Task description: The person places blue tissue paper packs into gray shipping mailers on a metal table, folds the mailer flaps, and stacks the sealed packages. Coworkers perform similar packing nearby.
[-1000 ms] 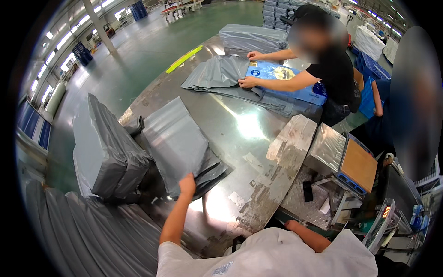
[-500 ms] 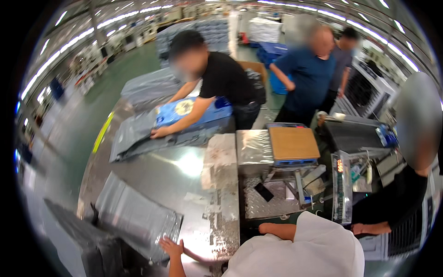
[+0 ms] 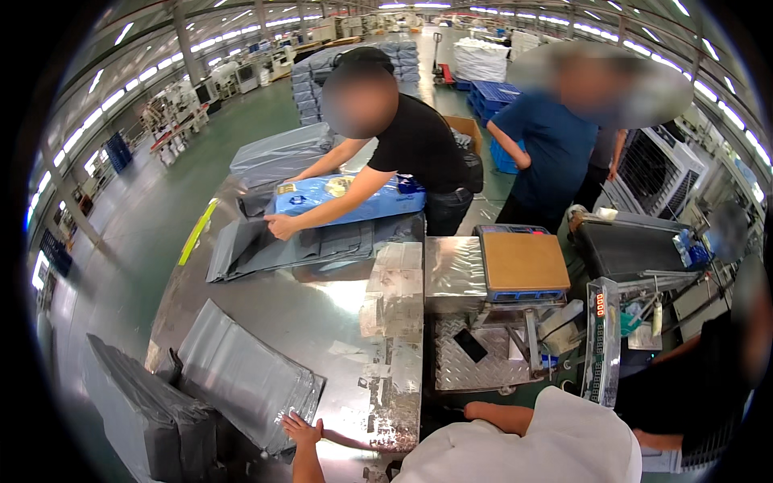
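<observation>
Our left hand lies flat, fingers spread, on the near corner of the grey bag; it's on the metal table, long axis running up-left. Right hand's hidden, can't tell.

The table is sheet metal, glossy and reflective, with worn, patchy tape residue along its right edge. The left hand rests on a grey mailer bag of smooth, semi-gloss plastic film. The stacked grey bags at near left show the same film, creased. The far blue package has glossy plastic wrap. The scale carries a matt brown board top over a ribbed metal plate.
</observation>
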The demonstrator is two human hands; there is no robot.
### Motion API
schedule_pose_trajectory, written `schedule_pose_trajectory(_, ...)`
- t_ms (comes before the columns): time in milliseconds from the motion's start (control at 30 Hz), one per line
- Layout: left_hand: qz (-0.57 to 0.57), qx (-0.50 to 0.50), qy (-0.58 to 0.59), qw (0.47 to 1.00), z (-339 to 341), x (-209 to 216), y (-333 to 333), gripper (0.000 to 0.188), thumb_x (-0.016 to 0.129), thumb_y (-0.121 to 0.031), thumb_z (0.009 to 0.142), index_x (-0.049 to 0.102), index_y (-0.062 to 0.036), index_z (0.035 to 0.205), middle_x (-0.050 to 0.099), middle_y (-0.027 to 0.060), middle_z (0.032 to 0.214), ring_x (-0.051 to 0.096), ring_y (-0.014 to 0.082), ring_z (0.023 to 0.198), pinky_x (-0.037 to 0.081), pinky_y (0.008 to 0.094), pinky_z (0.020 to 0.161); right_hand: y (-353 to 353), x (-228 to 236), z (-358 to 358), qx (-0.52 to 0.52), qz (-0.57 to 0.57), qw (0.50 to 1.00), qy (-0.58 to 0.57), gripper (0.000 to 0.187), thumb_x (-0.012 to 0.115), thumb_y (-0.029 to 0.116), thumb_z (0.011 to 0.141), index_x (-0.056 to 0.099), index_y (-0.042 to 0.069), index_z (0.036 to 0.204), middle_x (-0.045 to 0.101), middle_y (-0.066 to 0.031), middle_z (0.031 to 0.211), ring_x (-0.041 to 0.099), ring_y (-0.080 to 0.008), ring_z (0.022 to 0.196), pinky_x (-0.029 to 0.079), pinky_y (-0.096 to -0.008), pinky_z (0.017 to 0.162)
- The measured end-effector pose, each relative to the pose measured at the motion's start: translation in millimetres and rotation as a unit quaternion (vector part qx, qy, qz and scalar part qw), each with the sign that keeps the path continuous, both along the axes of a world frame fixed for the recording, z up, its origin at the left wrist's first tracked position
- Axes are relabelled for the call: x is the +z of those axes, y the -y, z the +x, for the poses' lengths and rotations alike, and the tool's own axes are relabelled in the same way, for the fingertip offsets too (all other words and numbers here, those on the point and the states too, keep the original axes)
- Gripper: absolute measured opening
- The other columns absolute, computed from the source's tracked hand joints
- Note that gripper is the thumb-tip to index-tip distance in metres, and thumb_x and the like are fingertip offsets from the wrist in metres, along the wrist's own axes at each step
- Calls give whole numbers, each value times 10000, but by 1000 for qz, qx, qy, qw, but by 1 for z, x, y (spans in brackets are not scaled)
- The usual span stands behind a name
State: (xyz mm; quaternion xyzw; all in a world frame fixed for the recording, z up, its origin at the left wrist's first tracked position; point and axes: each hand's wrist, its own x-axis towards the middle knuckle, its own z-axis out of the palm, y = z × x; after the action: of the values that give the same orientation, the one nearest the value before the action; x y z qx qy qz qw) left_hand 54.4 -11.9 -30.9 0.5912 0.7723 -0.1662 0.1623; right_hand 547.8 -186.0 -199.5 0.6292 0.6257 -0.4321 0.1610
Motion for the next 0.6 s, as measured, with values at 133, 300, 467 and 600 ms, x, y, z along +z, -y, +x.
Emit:
schedule_pose_trajectory(133,-5,-2,-6,1000,4,-7,-2,1036,401,-664,712,-21,43,1342,-78,294,1376,-81,442,1275,49,507,1019,5,6,13,27,0,1000,-5,273,459,269,745,656,84,782,615,-158,830,581,-323,761,456,-422,699)
schedule_pose_trajectory(300,12,-3,-5,1000,3,-14,-4,1040,412,-669,700,-5,30,1348,-71,278,1385,-90,427,1280,42,512,1017,14,11,17,-17,16,1000,-12,286,475,298,731,655,80,779,616,-157,832,581,-325,777,457,-416,710)
schedule_pose_trajectory(467,9,4,14,1000,4,-9,-2,1044,413,-670,700,-22,23,1348,-114,280,1377,-116,428,1275,28,509,1015,17,14,21,-30,-3,999,-14,289,482,309,726,656,88,793,618,-154,843,584,-324,799,458,-406,725)
schedule_pose_trajectory(600,9,1,12,1000,5,-7,-2,1038,398,-673,708,-29,27,1345,-122,286,1373,-119,432,1273,29,515,1012,15,16,21,-42,-7,999,-9,287,486,310,729,660,97,812,620,-150,845,587,-318,807,459,-402,732)
